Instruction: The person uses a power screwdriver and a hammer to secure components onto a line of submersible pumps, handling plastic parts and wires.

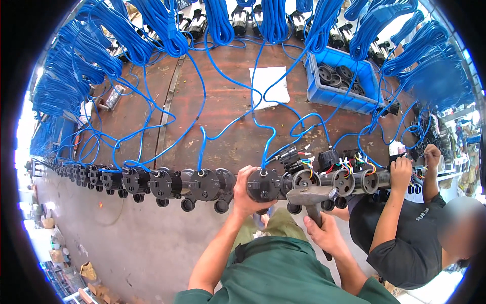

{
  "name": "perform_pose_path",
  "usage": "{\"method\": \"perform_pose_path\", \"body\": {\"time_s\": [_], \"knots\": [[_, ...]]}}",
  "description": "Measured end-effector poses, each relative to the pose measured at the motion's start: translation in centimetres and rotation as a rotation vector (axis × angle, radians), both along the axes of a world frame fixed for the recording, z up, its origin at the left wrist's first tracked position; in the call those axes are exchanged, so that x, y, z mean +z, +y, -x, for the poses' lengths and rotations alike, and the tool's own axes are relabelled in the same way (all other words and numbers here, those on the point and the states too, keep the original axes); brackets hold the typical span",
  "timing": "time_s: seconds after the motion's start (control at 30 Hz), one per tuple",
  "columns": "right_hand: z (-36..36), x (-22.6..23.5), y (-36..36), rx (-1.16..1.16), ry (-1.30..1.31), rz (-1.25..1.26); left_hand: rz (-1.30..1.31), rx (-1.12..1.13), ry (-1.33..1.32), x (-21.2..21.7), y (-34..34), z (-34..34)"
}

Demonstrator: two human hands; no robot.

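Note:
My left hand (244,195) grips a black round pump housing (264,185) at the front edge of the brown workbench (223,101). A blue cable runs up from the housing. My right hand (324,234) holds the handle of a grey hammer (310,196), whose head lies just right of the housing. A long row of black housings (152,182) lines the bench edge to the left. To the right sit open housings with coloured wires (349,175).
A co-worker in a dark shirt (410,238) stands at my right, both hands on the housings near the bench end. A blue crate of black round parts (341,78) and a white sheet (269,86) lie on the bench. Coiled blue cables (167,25) hang along the far side.

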State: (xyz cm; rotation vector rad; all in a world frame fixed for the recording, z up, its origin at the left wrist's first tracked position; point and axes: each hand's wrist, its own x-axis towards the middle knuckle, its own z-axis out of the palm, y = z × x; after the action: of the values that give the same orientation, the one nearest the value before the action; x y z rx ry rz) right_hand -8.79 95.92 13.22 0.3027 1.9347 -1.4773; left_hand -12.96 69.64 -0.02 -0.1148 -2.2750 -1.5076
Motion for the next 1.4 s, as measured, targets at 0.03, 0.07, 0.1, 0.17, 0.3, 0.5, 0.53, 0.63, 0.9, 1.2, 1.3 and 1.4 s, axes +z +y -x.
{"method": "perform_pose_path", "body": {"time_s": [0.03, 0.07, 0.1, 0.17, 0.3, 0.5, 0.53, 0.63, 0.9, 1.2, 1.3, 1.4], "knots": [[0.0, -0.3, -0.2, 0.01, 0.015, 0.022, -0.004, 0.001, -0.009, 0.0, -0.2, 0.0], [0.3, 0.5, -0.7, 0.021, 0.059, 0.027, -0.002, -0.004, -0.008, 0.1, -0.1, 0.0], [0.5, 1.9, -1.6, 0.034, 0.102, 0.031, 0.0, -0.008, -0.007, 0.2, -0.1, 0.0], [1.2, 4.1, -2.7, 0.114, 0.197, 0.005, -0.006, -0.008, -0.012, 0.4, -0.1, 0.3], [3.8, 8.4, -7.4, 0.427, 0.83, -0.038, -0.081, -0.003, -0.028, -0.1, -0.1, 0.1], [5.3, 1.9, -9.7, 0.489, 0.397, -0.462, -0.143, -0.007, 0.027, -0.9, -0.6, -0.6], [5.5, 3.1, -10.3, 0.508, 0.393, -0.46, -0.157, 0.006, 0.035, -0.5, -0.6, -0.6], [5.4, 2.9, -10.2, 0.426, 0.301, -0.39, -0.333, 0.058, 0.001, -1.4, -0.2, -1.9], [4.7, 0.8, -7.7, 0.269, 0.133, -0.305, -0.259, 0.09, 0.023, -10.1, 0.9, -4.8], [4.4, 2.3, -6.3, 0.306, 0.325, -0.141, -0.187, 0.113, -0.263, -8.6, 2.0, -4.0], [3.5, 4.2, -7.0, 0.138, 0.318, -0.006, -0.06, 0.232, -0.19, -7.1, 1.9, -4.4], [2.7, 1.9, -3.9, 0.107, 0.487, 0.05, 0.1, 0.295, -0.6, -6.3, 2.3, -8.1]]}}
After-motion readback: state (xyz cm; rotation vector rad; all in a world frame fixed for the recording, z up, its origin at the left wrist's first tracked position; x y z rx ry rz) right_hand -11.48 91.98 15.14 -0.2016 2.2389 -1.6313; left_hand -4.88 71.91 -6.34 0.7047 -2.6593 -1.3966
